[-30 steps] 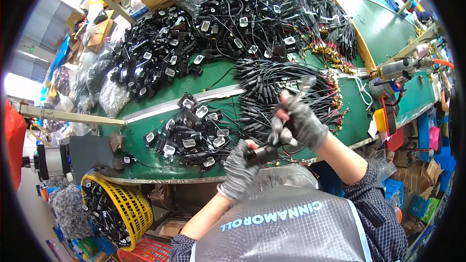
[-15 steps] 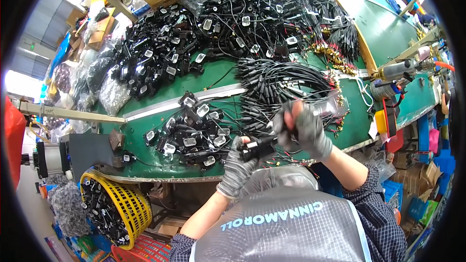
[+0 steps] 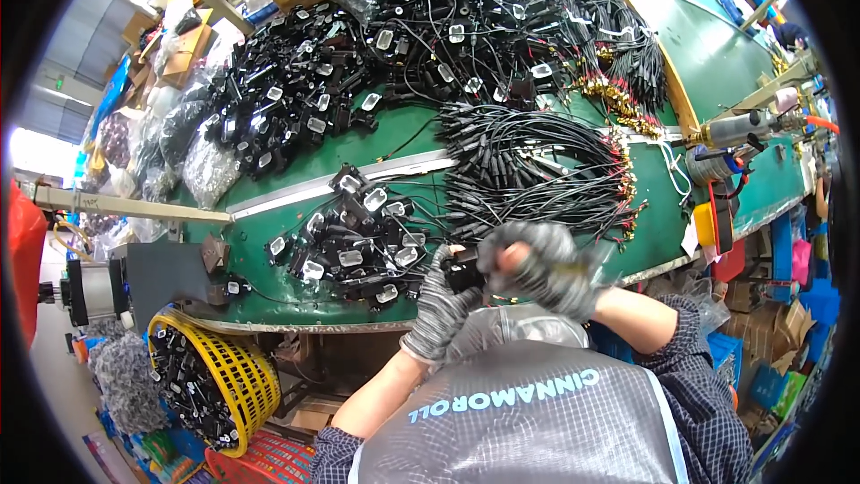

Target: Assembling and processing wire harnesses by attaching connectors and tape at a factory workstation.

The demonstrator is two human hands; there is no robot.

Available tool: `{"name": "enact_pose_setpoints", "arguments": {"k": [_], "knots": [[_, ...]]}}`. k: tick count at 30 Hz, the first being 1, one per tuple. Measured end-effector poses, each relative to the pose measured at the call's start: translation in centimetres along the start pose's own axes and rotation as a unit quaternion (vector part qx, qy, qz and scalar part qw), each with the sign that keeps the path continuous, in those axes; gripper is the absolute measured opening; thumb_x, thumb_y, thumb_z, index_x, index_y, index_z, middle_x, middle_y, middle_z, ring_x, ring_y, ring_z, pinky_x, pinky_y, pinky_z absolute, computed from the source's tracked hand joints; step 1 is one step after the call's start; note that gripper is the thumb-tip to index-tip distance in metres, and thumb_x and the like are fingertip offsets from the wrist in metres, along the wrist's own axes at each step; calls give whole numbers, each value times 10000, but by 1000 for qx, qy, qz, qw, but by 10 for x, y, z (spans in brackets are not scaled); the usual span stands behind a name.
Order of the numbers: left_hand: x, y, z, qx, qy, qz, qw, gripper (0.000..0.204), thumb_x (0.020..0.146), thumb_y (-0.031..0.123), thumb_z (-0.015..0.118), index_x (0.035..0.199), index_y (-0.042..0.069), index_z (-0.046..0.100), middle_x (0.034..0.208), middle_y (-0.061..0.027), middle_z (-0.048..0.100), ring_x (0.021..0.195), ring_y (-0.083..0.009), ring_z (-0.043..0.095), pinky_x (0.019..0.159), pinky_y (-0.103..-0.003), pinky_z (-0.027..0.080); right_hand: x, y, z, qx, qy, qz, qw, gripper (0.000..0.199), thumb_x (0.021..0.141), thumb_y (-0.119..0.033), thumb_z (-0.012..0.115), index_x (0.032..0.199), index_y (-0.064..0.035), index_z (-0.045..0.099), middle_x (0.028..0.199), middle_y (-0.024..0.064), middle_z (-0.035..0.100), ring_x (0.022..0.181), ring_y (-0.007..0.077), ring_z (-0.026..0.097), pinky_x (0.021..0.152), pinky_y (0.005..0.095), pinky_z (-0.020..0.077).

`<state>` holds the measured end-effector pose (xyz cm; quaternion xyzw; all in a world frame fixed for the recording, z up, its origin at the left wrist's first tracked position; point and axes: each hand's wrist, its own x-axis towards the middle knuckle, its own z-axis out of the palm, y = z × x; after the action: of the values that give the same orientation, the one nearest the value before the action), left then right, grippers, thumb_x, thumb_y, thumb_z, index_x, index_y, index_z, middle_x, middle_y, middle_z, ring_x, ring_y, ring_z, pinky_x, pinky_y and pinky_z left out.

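Note:
In grey striped gloves with bare fingertips, both my hands meet just above the table's near edge. My left hand point(image 3: 436, 307) is closed around a small black box-shaped part point(image 3: 463, 273). Against its right side is my right hand point(image 3: 546, 276), fingers curled in and smeared by motion; what they hold, if anything, I cannot make out. Left of my hands lies a small heap of black parts with clear windows point(image 3: 351, 258) and thin leads. Just beyond my hands spreads a bundle of black cables point(image 3: 528, 166), with red and gold-coloured ends at the right.
A large pile of similar black parts point(image 3: 296, 99) covers the back of the green table point(image 3: 313, 161). A metal strip point(image 3: 340, 185) crosses it. At right stands a cylindrical tool point(image 3: 730, 130) beside a wire spool point(image 3: 712, 166). A yellow basket of parts point(image 3: 255, 385) sits below left.
My right hand has come down and left, against the black part. The black part, seen lengthwise before, is now partly covered by that hand. My left hand has barely moved.

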<state>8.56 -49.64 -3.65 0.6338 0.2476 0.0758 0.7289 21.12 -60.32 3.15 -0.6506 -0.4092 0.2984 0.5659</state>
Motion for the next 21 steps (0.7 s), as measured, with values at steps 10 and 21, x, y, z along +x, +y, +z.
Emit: {"name": "enact_pose_setpoints", "arguments": {"k": [10, 21], "knots": [[2, -3, 2, 39, 22, 44, 998, 364, 607, -62, 577, 921, 65, 442, 768, -15, 520, 705, -99, 498, 628, -236, 427, 10, 50, -13, 312, -22, 212, 926, 357, 815, -395, 476, 728, -50, 486, 617, 34, 523, 427, 140, 464, 391, 250, 386], [-2, -5, -3, 222, 30, 159, 962, 434, 637, -67, 586, 1005, 74, 403, 857, -7, 516, 781, -75, 491, 658, -218, 438, 36, 25, -25, 462, -21, 330, 823, 440, 760, -501, 522, 616, -90, 464, 521, 51, 529, 377, 146, 490, 351, 223, 388]]}}
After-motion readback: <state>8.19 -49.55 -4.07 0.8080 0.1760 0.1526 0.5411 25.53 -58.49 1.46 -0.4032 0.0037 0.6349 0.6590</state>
